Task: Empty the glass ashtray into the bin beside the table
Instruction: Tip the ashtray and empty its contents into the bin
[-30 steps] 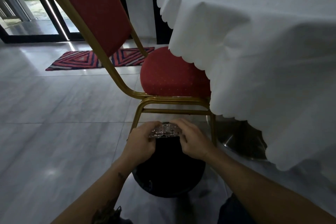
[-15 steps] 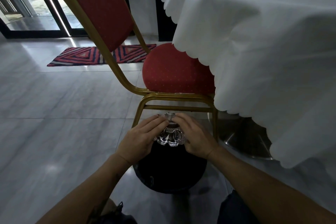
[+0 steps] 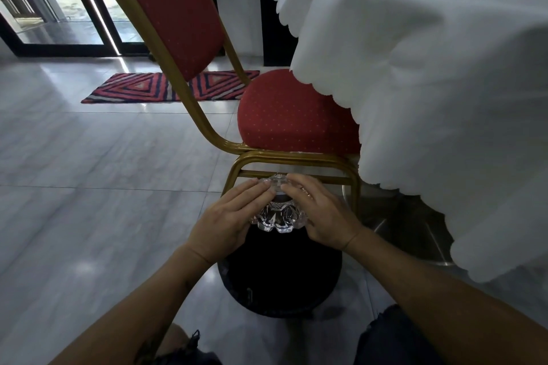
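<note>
Cut glass ashtray is held upturned over the black bin, scalloped rim pointing down toward the bin mouth, base facing up and away. Both hands are clamped on it from either side: left hand with fingers laid flat across the upper base, right hand mirroring it, fingertips of both nearly meeting at the top. Palms face down, wrists bent, forearms coming in from the bottom corners. Contents of ashtray not visible; bin interior too dark to tell.

Versus 1 s ago: the ashtray was then seen edge-on, only a thin strip of glass between the hands; now it is tipped over further, its faceted side and rim showing. Since 0.5 s ago the pose is nearly the same, hands still over the bin. The camera has shifted a little.

Bin stands on the grey tiled floor, just in front of the red chair with its gold frame; the chair's lower rail runs right behind the fingertips. White scalloped tablecloth hangs over the desk on the right, covering part of the chair seat, and a metal desk base shows below it, close to the bin. Striped red rug lies further back near the glass door. Dark clothing at the bottom edge.
</note>
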### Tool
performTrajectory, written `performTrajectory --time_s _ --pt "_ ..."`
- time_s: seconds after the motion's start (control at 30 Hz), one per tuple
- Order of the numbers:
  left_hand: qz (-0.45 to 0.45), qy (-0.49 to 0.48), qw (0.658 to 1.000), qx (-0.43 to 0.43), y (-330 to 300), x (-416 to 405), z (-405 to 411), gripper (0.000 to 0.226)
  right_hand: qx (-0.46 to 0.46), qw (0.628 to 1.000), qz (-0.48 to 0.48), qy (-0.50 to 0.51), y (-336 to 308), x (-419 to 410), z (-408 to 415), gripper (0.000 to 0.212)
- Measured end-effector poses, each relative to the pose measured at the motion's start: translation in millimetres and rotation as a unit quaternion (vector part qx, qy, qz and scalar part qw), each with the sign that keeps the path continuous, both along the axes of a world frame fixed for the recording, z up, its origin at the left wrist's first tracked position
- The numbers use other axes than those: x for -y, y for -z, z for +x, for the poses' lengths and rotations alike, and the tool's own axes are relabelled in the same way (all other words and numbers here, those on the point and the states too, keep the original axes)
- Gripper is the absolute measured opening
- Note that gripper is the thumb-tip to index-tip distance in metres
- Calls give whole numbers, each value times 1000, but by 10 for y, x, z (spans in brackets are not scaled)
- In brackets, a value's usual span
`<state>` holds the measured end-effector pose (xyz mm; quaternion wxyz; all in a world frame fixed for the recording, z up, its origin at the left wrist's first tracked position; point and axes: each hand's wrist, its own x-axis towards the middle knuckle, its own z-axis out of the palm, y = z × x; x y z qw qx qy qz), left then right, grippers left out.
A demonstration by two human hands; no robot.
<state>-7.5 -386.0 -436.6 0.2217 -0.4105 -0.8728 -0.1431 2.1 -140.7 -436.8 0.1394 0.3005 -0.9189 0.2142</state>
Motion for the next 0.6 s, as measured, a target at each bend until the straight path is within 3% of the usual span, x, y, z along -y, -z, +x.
performTrajectory --time_s 0.47,0.6 --pt "10 0 1000 -27 -128 34 19 58 -70 997 23 -35 -162 16 14 49" --pt "20 9 998 -51 -241 34 28 50 -92 995 28 -41 -239 21 38 48"
